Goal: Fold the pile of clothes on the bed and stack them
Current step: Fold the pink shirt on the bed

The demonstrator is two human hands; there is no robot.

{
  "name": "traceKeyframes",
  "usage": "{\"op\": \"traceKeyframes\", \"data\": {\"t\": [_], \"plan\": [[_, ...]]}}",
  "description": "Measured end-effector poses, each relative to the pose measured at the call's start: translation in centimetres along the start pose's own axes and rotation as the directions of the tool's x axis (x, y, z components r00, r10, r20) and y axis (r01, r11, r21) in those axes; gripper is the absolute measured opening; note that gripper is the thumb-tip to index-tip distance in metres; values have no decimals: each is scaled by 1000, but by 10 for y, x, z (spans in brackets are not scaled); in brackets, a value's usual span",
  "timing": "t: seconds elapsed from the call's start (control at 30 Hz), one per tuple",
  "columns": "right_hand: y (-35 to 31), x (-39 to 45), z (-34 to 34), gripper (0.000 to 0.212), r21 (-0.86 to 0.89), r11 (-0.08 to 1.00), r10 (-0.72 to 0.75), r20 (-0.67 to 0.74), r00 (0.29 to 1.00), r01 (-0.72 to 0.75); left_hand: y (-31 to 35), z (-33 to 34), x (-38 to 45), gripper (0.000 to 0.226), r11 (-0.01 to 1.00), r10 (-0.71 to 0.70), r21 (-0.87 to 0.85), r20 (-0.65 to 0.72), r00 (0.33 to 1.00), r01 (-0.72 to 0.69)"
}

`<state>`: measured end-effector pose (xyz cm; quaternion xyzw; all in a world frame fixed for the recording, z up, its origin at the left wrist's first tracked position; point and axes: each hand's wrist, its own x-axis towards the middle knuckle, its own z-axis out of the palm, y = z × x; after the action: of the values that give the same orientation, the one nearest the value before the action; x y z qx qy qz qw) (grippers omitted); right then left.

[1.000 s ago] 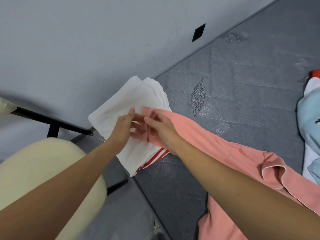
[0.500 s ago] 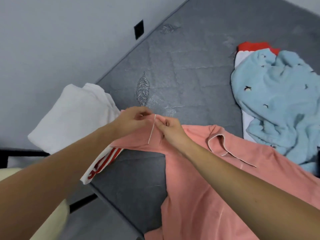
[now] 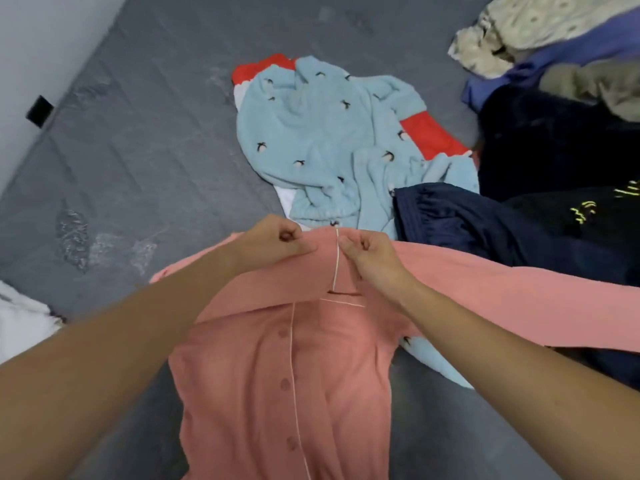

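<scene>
Both hands pinch the top edge of a salmon-pink button shirt on the grey bed.

The pink shirt (image 3: 287,386) lies front-up at 6 o'clock, with white piping down its placket, a row of matching buttons, and sleeves reaching toward 3 and 9 o'clock. The left hand (image 3: 277,242) and right hand (image 3: 367,252), fingers curled, each pinch the folded fabric at its upper edge, close on either side of a piped seam. Beyond, at 12 o'clock, a crumpled light-blue fleece garment (image 3: 322,140) rests on the grey mattress (image 3: 145,150); dark navy clothes (image 3: 540,202) pile at 2 o'clock.
</scene>
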<state>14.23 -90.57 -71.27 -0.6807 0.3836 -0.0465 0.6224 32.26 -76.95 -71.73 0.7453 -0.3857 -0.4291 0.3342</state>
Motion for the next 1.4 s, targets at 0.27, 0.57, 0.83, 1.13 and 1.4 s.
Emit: {"op": "traceKeyframes", "data": {"t": [0.27, 0.57, 0.83, 1.13, 1.4], "plan": [[50, -66, -196, 32, -46, 999, 0, -223, 975, -11, 120, 153, 80, 42, 986, 154, 35, 189, 970, -164], [116, -120, -349, 33, 74, 992, 123, -401, 908, -102, 226, 293, 137, 27, 964, 249, 38, 235, 940, -265], [172, -141, -441, 25, -11, 990, 107, -566, 817, -137, 277, 397, 179, 28, 949, 266, 109, 224, 937, -296], [198, -124, -451, 25, -687, 690, -211, -493, 844, -229, 256, 407, 190, 18, 891, 264, 340, 147, 953, -300], [162, -105, -402, 24, -907, 415, -438, -262, 860, -65, 224, 348, 159, 18, 822, 336, 440, 138, 932, -362]]}}
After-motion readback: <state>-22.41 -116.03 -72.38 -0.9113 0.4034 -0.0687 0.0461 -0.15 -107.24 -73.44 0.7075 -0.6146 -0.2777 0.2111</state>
